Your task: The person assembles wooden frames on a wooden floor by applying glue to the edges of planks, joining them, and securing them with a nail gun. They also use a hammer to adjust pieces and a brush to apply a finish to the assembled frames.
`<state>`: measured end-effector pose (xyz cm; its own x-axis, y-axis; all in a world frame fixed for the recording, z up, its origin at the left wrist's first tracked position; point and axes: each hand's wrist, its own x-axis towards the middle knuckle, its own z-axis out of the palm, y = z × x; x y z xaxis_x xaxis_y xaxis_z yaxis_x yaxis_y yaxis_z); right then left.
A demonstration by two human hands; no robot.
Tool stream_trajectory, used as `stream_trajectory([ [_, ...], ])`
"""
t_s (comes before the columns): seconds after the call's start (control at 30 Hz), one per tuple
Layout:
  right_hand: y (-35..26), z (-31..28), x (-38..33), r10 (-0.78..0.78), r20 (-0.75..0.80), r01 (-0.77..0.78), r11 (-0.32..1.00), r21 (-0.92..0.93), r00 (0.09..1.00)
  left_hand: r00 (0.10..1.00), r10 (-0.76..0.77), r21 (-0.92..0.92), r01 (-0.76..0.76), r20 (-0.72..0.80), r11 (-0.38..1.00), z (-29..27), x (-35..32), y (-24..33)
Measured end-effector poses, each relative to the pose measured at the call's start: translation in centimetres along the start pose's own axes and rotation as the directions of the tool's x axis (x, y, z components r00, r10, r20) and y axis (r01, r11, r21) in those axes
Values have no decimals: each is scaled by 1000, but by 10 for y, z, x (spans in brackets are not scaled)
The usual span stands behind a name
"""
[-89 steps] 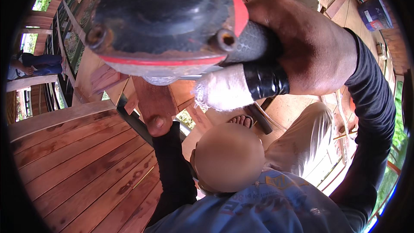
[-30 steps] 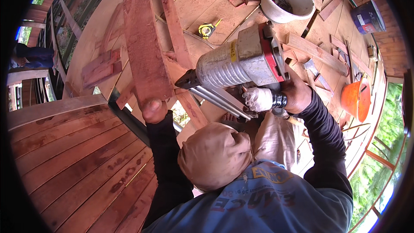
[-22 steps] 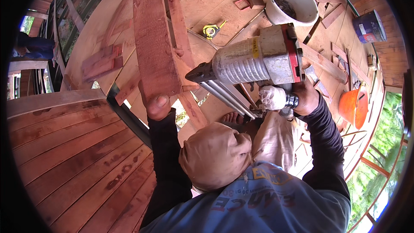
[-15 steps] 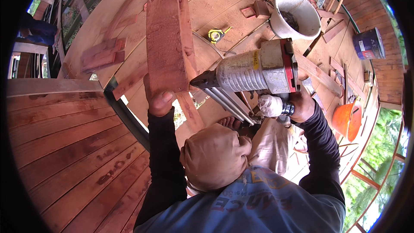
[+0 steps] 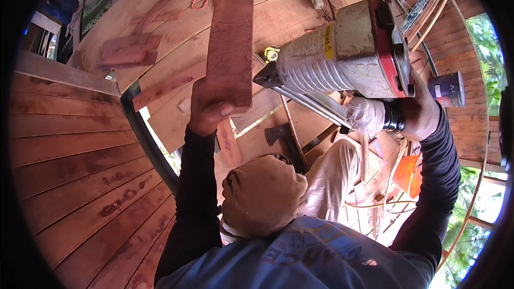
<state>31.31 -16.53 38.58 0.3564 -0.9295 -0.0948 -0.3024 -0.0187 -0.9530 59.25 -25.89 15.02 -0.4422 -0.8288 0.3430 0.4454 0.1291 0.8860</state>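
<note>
My left hand (image 5: 209, 112) is wrapped round the near end of a reddish wooden board (image 5: 231, 37), its thumb lying across the wood. The board stretches away past the far edge of the view. In my right hand (image 5: 420, 112) is a large grey and red nail gun (image 5: 332, 53), held by its handle, which is partly wrapped in clear plastic and black tape. The gun's dark nose points left, a small gap from the board's right edge. Its slanted nail magazine (image 5: 313, 106) runs down toward the handle.
Behind the gun, a yellow tape measure (image 5: 271, 53) lies on the wooden floor. A hatchet-like tool (image 5: 278, 134) rests near my knees. Red wood offcuts (image 5: 131, 51) lie at left. A dark bucket (image 5: 447, 90) and an orange bucket (image 5: 408, 175) stand at right. A cord with a white connector (image 5: 317, 0) crosses the floor.
The board has shifted right and turned, now showing one broad face. The nail gun has moved up and to the right, coming larger in view. The white tub is now hidden behind it.
</note>
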Motion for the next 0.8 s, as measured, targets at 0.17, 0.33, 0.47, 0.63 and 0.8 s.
stream_trajectory([
  [0.17, -5, -2, 11, -79, 102, 94, 985, -142, 992, 999, -53, -35, 53, 3, 998, 0, -2, 6],
  [0.33, -7, 1, 14, -138, 115, 162, 961, -226, 984, 997, -25, -37, 28, 68, 999, 2, 3, 5],
  [0.47, -27, -2, 25, -4, 225, 95, 912, -399, 974, 999, -18, -9, 18, 50, 1000, 3, 2, 5],
  [0.63, -34, -5, 36, -67, 354, 249, 830, -500, 933, 999, 37, -68, -37, -2, 997, 13, 6, 3],
  [0.8, -39, -9, 38, -44, 354, 241, 808, -538, 934, 998, 43, -64, -40, 49, 997, 7, 5, 0],
])
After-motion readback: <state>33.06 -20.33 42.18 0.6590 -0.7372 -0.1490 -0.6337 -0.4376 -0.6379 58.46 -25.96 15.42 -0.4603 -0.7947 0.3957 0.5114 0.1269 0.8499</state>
